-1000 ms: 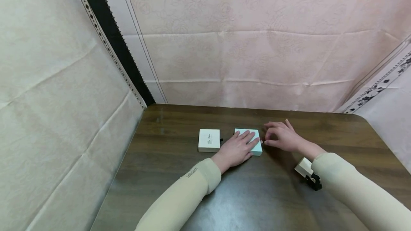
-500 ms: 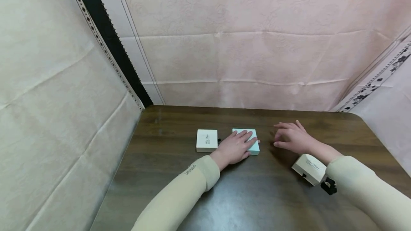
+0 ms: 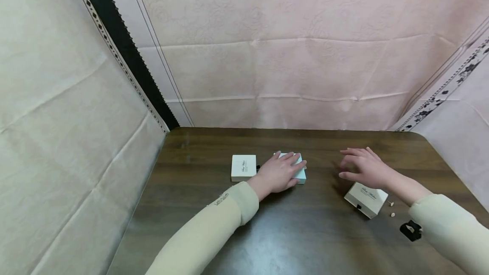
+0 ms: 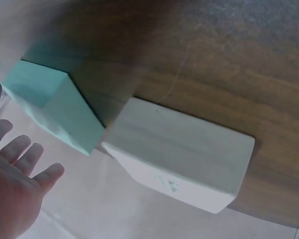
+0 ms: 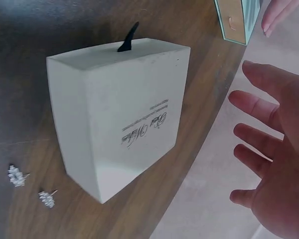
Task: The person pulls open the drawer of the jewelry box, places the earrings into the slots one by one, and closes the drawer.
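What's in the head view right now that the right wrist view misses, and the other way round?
Only the head view: the white box left of the teal one, and the pale sleeves.

Only the right wrist view: the tan end of the teal box.

Both: the other white box, two small studs beside it, part of the teal box, the left hand, the right hand and the table.

The boxes look matt card, the table glossy wood.

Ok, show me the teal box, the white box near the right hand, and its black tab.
Teal box point(image 4: 73, 114), left wrist view: on a side wall.
White box point(image 5: 123, 112), right wrist view: on its lettered face.
Black tab point(image 5: 127, 44), right wrist view: on its middle.
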{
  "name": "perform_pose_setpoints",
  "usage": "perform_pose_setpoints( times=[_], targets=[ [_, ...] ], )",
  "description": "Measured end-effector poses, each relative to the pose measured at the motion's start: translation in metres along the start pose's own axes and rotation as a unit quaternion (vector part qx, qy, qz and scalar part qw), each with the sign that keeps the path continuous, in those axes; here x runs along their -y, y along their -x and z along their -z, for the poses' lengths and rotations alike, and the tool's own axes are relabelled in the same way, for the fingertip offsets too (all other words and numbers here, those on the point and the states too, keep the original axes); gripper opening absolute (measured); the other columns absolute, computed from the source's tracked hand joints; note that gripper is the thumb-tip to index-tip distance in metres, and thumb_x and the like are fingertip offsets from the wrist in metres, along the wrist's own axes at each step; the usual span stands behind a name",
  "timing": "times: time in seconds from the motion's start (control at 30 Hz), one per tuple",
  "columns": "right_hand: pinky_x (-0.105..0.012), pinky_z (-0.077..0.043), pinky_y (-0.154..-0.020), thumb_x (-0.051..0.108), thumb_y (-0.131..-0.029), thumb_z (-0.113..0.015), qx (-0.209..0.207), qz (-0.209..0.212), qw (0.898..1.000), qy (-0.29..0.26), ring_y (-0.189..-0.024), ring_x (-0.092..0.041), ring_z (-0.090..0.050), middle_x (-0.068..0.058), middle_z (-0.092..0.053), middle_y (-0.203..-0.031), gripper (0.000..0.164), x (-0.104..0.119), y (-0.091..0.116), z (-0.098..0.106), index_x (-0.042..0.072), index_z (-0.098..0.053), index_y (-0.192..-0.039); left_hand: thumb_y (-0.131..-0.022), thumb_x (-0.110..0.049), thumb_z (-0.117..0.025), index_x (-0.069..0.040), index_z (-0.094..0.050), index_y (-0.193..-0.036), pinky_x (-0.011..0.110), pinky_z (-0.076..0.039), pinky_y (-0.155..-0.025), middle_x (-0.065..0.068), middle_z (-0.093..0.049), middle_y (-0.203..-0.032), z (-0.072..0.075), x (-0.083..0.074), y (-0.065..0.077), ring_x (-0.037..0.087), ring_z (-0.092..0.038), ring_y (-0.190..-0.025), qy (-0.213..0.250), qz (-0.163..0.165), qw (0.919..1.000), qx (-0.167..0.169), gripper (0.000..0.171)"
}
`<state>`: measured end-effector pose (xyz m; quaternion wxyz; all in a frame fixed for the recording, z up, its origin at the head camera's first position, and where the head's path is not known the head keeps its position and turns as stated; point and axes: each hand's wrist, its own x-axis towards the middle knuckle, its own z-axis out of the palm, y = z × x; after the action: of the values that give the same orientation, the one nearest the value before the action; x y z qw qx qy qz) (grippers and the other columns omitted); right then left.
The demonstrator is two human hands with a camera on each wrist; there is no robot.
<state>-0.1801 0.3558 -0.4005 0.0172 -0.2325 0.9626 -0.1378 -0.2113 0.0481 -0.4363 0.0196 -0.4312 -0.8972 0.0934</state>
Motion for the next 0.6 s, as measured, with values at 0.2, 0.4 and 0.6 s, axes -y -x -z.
perform_pose_setpoints(
  times=[0.2, 0.4, 0.6],
  targets=[
    [-0.083, -0.026, -0.111, 0.029, -0.093, -0.084, -0.014, -0.003, 1.0, 0.011, -0.139, -0.057, -0.048, -0.031, -0.06, -0.145, 0.024, -0.004, 0.019, -0.002, 0.012, -0.076, -0.11, -0.113, -0.053, -0.048, -0.03, -0.036, -0.169, 0.047, -0.034, -0.127, 0.001, -0.033, -0.174, 0.006, -0.003, 0.004, 0.018, -0.034, -0.159, 0.002, -0.004, 1.0, -0.003, 0.062],
    [-0.083, -0.029, -0.108, 0.029, -0.092, -0.085, -0.045, -0.005, 0.999, 0.02, -0.136, -0.057, -0.05, -0.03, -0.062, -0.142, 0.028, -0.004, 0.038, -0.005, 0.01, -0.076, -0.11, -0.112, -0.053, -0.049, -0.03, -0.037, -0.168, 0.049, -0.036, -0.126, 0.001, -0.035, -0.173, 0.007, -0.002, 0.011, 0.018, -0.036, -0.158, 0.01, -0.006, 0.9999, -0.012, 0.062],
    [-0.081, -0.033, -0.106, 0.03, -0.088, -0.088, -0.084, -0.003, 0.996, 0.036, -0.134, -0.056, -0.052, -0.029, -0.063, -0.141, 0.038, -0.005, 0.055, -0.013, 0.007, -0.076, -0.116, -0.111, -0.053, -0.051, -0.03, -0.034, -0.169, 0.05, -0.033, -0.128, 0.001, -0.033, -0.175, 0.009, -0.002, 0.022, 0.019, -0.036, -0.158, 0.025, -0.01, 0.9996, -0.007, 0.065]
  ],
)
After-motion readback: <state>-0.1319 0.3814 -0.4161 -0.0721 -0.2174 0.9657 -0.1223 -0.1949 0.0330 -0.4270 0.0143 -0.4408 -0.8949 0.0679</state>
